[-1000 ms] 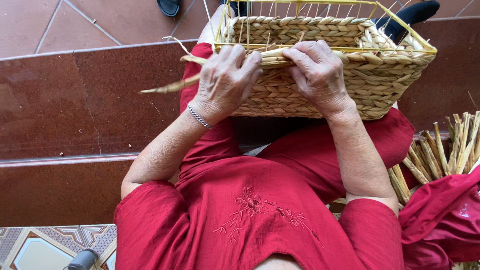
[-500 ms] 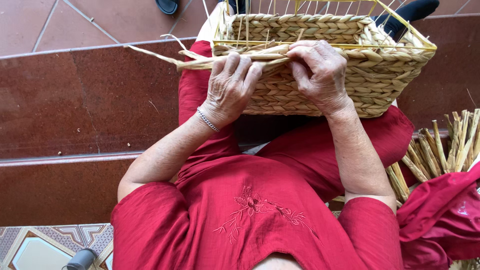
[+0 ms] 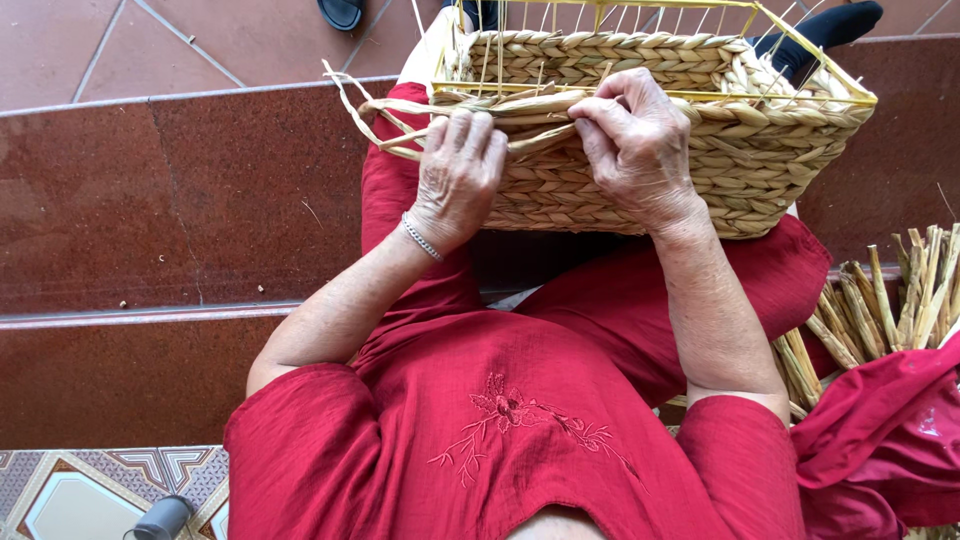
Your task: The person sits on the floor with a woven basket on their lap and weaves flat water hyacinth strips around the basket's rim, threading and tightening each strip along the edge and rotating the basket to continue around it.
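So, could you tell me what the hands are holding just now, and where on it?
Both hands hold a pale straw strand along the woven basket's near rim: left hand towards its loose end, right hand where it meets the weave.

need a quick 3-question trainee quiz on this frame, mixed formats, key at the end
1. True or false: the basket rests on the person's lap.
2. What do both hands grip at the basket's near rim? A) scissors B) straw strands C) a cloth
3. Fill in: the bracelet is on the ___ wrist.

Key:
1. True.
2. B; the left hand and right hand pinch the strands between them.
3. Left.
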